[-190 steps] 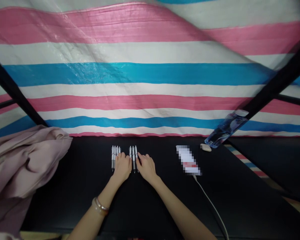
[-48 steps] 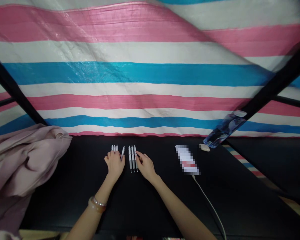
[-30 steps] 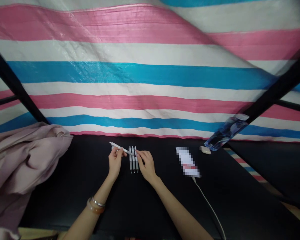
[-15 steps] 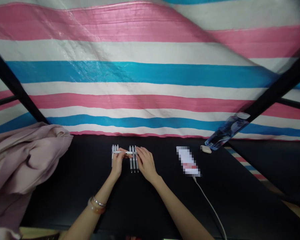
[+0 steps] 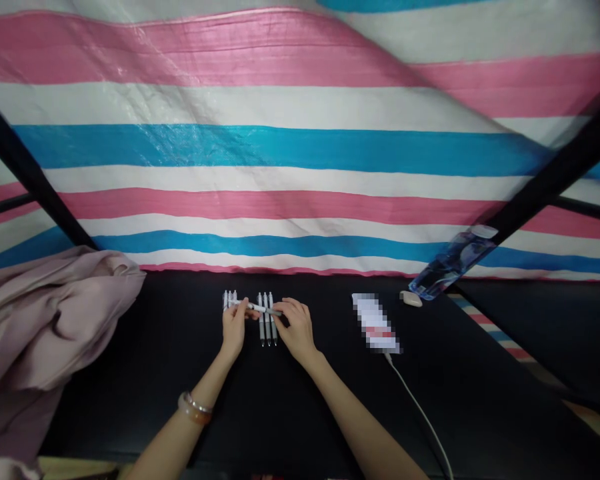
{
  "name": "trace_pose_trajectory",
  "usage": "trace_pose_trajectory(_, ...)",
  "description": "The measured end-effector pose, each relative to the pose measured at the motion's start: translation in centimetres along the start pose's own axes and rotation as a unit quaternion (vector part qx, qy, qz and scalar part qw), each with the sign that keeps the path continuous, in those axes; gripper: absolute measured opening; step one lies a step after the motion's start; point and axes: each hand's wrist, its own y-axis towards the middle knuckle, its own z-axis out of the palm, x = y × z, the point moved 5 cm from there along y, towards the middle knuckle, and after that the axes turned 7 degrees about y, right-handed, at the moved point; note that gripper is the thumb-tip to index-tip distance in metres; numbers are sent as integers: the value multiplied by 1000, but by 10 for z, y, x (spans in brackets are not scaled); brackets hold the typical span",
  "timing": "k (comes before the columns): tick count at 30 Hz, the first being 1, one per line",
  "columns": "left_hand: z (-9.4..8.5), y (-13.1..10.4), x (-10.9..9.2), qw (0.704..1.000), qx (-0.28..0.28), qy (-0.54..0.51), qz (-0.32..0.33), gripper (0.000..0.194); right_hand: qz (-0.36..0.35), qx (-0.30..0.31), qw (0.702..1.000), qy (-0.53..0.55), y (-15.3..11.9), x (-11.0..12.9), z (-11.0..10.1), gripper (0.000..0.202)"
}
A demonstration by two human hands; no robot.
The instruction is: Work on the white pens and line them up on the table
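A white pen with a grey grip (image 5: 258, 307) is held nearly level between my two hands. My left hand (image 5: 235, 327) is closed around its white end. The fingers of my right hand (image 5: 295, 327) pinch its grey end. Under the held pen, three white and grey pens (image 5: 267, 327) lie side by side, pointing toward me. Behind my left hand lies another group of white pens (image 5: 229, 295), partly hidden by the fingers.
On the black table (image 5: 280, 407), a charging phone (image 5: 377, 323) lies to the right, with a white case (image 5: 411, 299) and a clear bottle (image 5: 450, 263) beyond. Crumpled pink cloth (image 5: 50, 327) covers the left side. Striped sheeting (image 5: 280, 147) hangs behind.
The held pen has tilted, its grey end dropping slightly toward me. My right hand has shifted a little right and its fingers now pinch the grey end more visibly.
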Motion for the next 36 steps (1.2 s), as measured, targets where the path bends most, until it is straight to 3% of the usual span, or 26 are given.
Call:
trace_pose_trajectory(8, -2, 3, 3, 997, -5, -69, -38, 32, 22, 44, 998, 25, 2, 3, 0, 26)
trace_pose_trajectory(14, -2, 4, 4, 992, -5, -111, -51, 30, 8, 4, 998, 57, 1, 6, -2, 17)
trace_pose_trajectory(19, 0, 4, 5, 992, 10, -113, -50, 28, 32, 32, 998, 44, 0, 4, 1, 20)
trace_pose_trajectory(23, 1, 5, 6, 989, 11, -134, -59, 28, 4, 5, 999, 44, 0, 5, 0, 20)
trace_pose_trajectory(26, -1, 5, 6, 987, 2, -147, -66, 28, -18, -2, 999, 44, 0, 6, 0, 31)
trace_pose_trajectory(29, -1, 5, 5, 987, 5, -145, -62, 27, -17, 16, 998, 54, -1, 5, 2, 19)
trace_pose_trajectory(36, -1, 6, 8, 988, 3, -140, -60, 27, -34, 2, 999, 33, -1, 6, 1, 23)
